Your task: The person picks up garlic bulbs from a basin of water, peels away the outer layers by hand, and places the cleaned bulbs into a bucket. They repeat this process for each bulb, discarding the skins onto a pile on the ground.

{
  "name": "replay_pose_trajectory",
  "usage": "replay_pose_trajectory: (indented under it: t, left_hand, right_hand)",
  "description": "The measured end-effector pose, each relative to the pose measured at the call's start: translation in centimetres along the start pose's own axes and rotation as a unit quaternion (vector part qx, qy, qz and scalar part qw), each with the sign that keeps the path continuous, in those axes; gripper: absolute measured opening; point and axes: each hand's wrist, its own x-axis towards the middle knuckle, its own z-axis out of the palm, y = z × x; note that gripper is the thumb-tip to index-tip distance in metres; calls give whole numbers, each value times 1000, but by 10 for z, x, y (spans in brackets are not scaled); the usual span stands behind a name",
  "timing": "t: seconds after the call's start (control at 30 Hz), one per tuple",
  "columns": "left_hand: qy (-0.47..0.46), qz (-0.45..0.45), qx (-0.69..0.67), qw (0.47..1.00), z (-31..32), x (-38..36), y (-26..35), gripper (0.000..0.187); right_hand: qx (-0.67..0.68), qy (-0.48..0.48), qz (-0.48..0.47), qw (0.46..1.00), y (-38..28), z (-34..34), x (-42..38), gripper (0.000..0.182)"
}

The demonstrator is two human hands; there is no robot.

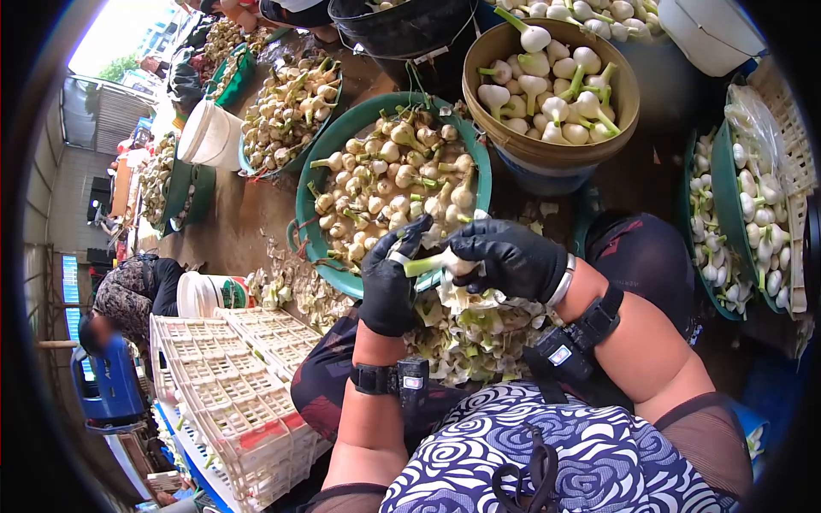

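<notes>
Keep the garlic bulb (463,266) steady in the right hand (513,256), pressing just enough to stop it slipping without bruising it, and use the left hand (389,278) to govern the stem (423,265). For what seems to be peeling, probably best to loosen the papery skin near the neck first, then draw it toward the root end — in wide strips rather than scraps — rolling the bulb a little between pulls. Take care not to snap the stem or dig into the inner layers. Let loose skin drop onto the heap of peelings (479,338) below, clear of the green tub (306,188) just beyond. Right hand: black-gloved, curled closed over the bulb's rounded end. Left hand: also gloved, half-curled around the stem's far end — too hidden to tell how firmly, or whether gripping at all. Find the bulb between both hands, above the peelings and near the tub's closest edge, lying on its side with the stem toward the left. Looks pale and rounded, greenish along the stem, partly covered by the right fingers. Compare with the whiter bulbs (532,85) in the tan bucket (547,156) for a likely standard of finish.
</notes>
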Motion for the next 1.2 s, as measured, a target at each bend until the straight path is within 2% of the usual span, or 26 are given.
replay_pose_trajectory:
  t: [0.03,0.07,0.1,0.13,0.17,0.2,0.3,0.43,0.6,0.67,0.7,0.73,0.8,0.87,0.93,0.97,1.0,1.07,1.1,1.13,1.17,1.2]
  left_hand:
    - [-7,20,2,1000,-5,0,-7,34]
    - [-6,-52,-101,993,-10,-5,-12,38]
    - [-11,-58,-102,993,-6,-9,-12,45]
    - [-25,0,9,1000,4,-11,-5,47]
    - [-26,59,119,991,14,-14,2,49]
    - [-8,-5,-46,999,22,-12,6,49]
    - [20,19,4,1000,23,-7,-1,41]
    - [18,5,21,1000,21,-7,1,26]
    - [-9,21,65,998,17,-9,5,29]
    - [-17,32,87,996,11,-6,6,31]
    - [-40,97,190,976,7,-3,7,33]
    - [-61,158,290,942,5,-2,8,35]
    - [-48,142,276,949,12,-4,12,34]
    - [-99,182,287,935,19,1,16,27]
    - [-119,177,249,945,13,5,7,35]
    - [-70,107,109,986,13,4,3,41]
    - [-20,33,-33,999,13,1,1,48]
    - [-75,27,-60,995,-10,-5,-14,50]
    - [-56,-18,-79,995,-7,-9,-13,48]
    - [-33,-63,-99,993,4,-14,-5,46]
    - [7,-24,-80,996,20,-20,3,36]
    - [8,-24,-80,996,17,-19,1,36]
  right_hand:
    - [53,32,-7,998,0,-1,3,25]
    - [51,32,-9,998,0,-3,6,25]
    - [50,54,-56,996,3,-5,8,25]
    - [48,76,-101,991,7,-7,10,25]
    - [56,59,-128,988,14,-12,15,27]
    - [55,59,-127,989,15,-12,15,27]
    - [46,51,-143,987,15,-8,13,26]
    - [15,51,-81,995,7,-3,6,25]
    - [20,19,-35,999,4,-13,8,25]
    - [-110,-85,-49,989,8,-27,13,24]
    - [87,-83,39,992,9,-23,12,22]
    - [88,-83,40,992,10,-18,11,22]
    - [107,-8,148,983,8,-7,6,22]
    - [131,-46,159,978,3,-2,-1,24]
    - [111,-73,146,980,-3,-3,-3,21]
    - [93,-104,117,983,0,-8,1,21]
    - [92,-104,116,983,2,-10,2,21]
    - [55,-17,21,998,2,-12,5,23]
    - [35,-13,19,999,-1,-13,4,32]
    - [37,-13,22,999,-1,-13,4,32]
    - [25,-2,16,1000,-1,-12,5,32]
    - [12,10,8,1000,-1,-10,6,32]
